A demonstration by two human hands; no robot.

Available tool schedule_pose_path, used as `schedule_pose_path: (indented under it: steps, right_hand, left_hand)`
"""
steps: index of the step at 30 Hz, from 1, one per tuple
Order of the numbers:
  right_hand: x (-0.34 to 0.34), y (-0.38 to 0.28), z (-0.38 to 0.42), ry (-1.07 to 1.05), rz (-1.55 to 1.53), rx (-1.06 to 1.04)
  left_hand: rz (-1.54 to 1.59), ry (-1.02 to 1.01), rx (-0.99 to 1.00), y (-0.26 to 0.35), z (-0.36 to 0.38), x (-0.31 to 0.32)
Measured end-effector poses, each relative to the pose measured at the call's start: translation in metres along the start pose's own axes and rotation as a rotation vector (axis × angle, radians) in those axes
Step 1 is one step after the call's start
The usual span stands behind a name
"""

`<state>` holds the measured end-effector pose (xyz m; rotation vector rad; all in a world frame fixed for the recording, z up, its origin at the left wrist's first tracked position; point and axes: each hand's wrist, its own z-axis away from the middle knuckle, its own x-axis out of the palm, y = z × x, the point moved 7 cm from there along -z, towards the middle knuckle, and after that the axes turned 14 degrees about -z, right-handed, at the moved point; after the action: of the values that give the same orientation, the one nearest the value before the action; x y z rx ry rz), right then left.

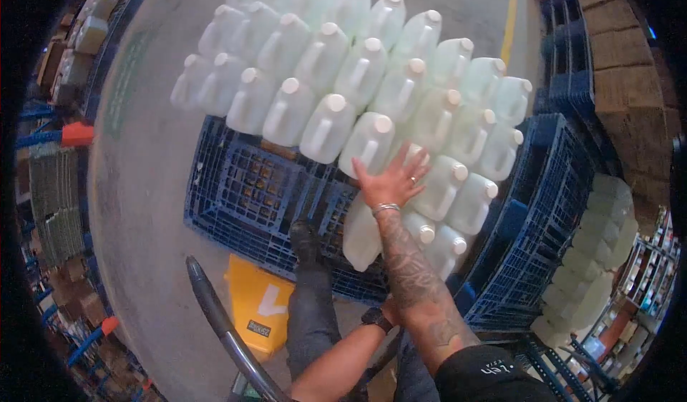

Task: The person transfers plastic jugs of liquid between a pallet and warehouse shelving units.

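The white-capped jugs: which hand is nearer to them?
Right. The right hand is spread over the near side of the jugs, contact unclear; the left hand is below them in the view, partly hidden by the right forearm.

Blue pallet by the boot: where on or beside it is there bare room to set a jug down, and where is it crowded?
Bare: left part of the blue pallet, between jug rows, boot and yellow panel; also grey floor left of it. Crowded: far and right sides, packed with jugs, right hand spread over them.
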<state>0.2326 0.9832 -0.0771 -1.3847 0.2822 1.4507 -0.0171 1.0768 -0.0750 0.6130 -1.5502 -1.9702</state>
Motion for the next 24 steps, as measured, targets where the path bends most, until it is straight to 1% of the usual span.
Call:
schedule_pose_path:
  steps: [2,3,4,6,8,9,11,13,14,16,17,21,22,24]
  right_hand:
    - [0.003,0.005,0.001,-0.001,-0.041,-0.041]
    - [0.002,0.006,0.001,-0.001,-0.009,-0.022]
    - [0.004,0.002,0.001,0.000,0.020,-0.005]
    - [0.007,-0.022,0.003,0.034,0.028,-0.029]
    - [0.015,-0.072,0.011,0.138,0.008,-0.330]
    - [0.026,-0.097,0.013,0.073,-0.076,-0.331]
    - [0.052,-0.144,0.018,0.041,-0.085,-0.314]
    - [0.082,-0.174,0.016,0.034,-0.055,-0.293]
    - [0.093,-0.180,0.015,0.025,-0.056,-0.301]
    - [0.110,-0.180,0.013,0.050,0.106,-0.234]
    - [0.109,-0.180,0.012,0.051,0.124,-0.227]
    - [0.107,-0.181,0.012,0.036,0.076,-0.202]
    - [0.109,-0.188,0.010,0.035,0.076,-0.218]
    - [0.111,-0.210,0.015,0.124,0.072,-0.411]
  left_hand:
    - [-0.392,-0.223,0.015,-0.017,0.011,0.018]
    - [-0.389,-0.206,0.018,-0.021,0.010,0.016]
    - [-0.519,-0.372,0.024,-0.029,0.010,0.024]
    - [-0.649,-0.522,0.025,-0.051,0.016,0.036]
    - [-0.305,-0.262,0.014,-0.060,0.019,0.034]
    - [-0.203,-0.207,0.005,-0.053,0.018,0.026]
    - [-0.070,-0.169,-0.014,-0.036,0.008,0.008]
    - [0.003,-0.166,-0.034,-0.023,0.001,-0.007]
    - [0.021,-0.172,-0.049,-0.021,0.000,-0.013]
    - [0.052,-0.174,-0.069,-0.015,-0.001,-0.026]
    - [0.070,-0.174,-0.077,-0.013,-0.001,-0.031]
    - [0.152,-0.145,-0.090,-0.004,-0.007,-0.053]
    - [0.179,-0.130,-0.087,-0.001,-0.008,-0.060]
    - [0.279,-0.092,-0.077,0.005,-0.011,-0.070]
